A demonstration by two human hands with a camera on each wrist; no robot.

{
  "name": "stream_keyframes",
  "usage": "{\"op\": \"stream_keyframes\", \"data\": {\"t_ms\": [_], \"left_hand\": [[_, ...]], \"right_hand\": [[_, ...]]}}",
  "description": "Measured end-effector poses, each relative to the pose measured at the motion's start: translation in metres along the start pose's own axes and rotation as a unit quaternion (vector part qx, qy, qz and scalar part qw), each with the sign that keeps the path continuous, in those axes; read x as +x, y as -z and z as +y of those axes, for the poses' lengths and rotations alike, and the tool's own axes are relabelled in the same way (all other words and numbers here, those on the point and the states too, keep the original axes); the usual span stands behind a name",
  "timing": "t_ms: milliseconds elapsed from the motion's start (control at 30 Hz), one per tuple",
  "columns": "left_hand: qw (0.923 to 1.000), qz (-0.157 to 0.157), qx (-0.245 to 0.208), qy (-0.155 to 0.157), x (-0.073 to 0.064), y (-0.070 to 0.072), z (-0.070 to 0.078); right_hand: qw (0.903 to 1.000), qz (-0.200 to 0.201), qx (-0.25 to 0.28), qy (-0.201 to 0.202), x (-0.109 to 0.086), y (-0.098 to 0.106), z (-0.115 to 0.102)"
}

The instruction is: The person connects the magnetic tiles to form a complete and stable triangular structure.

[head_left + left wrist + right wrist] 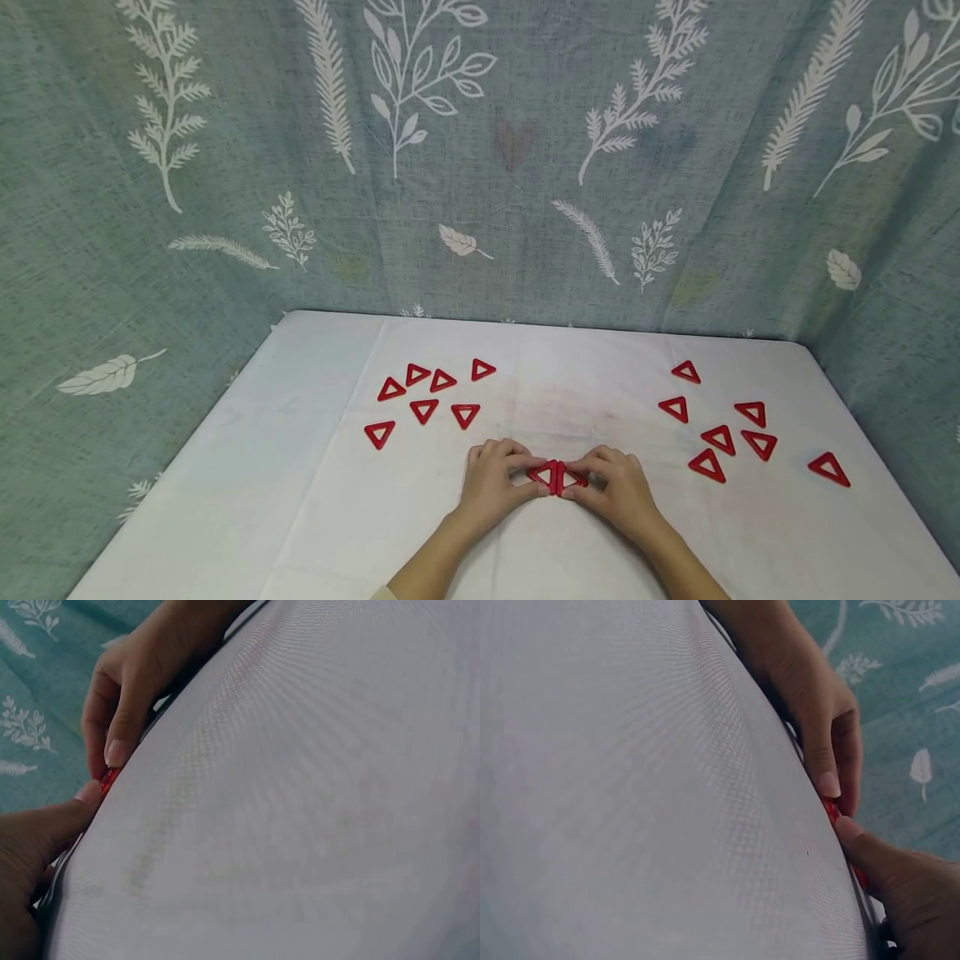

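Two red triangle frames meet side against side at the front middle of the white table. My left hand [492,477] pinches the left red triangle [556,478] between thumb and fingers. On the other side, my right hand [617,486] pinches the right red triangle [561,480] in the same way. In the left wrist view, a sliver of red [109,778] shows between the thumbs of both hands, low by the table surface. The right wrist view likewise shows a bit of red [831,810] there; fingers hide the rest.
Several loose red triangles lie at the left, among them one triangle [379,434] nearest the front. Several more lie at the right, with one triangle [829,469] farthest out. A leaf-patterned curtain [517,250] stands behind the white table [315,467].
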State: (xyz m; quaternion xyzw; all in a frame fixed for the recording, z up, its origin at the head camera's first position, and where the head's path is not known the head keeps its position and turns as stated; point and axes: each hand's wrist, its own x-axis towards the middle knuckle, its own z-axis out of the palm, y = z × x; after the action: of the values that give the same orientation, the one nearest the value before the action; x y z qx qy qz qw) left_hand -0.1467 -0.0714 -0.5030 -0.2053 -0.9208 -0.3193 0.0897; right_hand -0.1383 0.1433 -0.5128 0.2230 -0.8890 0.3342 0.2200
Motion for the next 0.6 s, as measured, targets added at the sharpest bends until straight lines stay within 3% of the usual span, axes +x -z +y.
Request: {"op": "stream_keyframes", "data": {"t_ms": [133, 367, 600], "left_hand": [[0.9998, -0.004, 0.009, -0.018, 0.000, 0.000, 0.001], [0.9998, -0.017, 0.006, -0.011, -0.001, 0.002, 0.002], [0.9998, -0.022, 0.003, -0.002, -0.002, 0.002, 0.002]], "right_hand": [[1.0000, 0.002, 0.003, 0.001, 0.000, -0.001, -0.001], [0.9994, -0.001, 0.018, -0.030, -0.002, 0.000, -0.004], [0.9929, -0.051, 0.069, -0.083, -0.001, 0.010, -0.002]]}}
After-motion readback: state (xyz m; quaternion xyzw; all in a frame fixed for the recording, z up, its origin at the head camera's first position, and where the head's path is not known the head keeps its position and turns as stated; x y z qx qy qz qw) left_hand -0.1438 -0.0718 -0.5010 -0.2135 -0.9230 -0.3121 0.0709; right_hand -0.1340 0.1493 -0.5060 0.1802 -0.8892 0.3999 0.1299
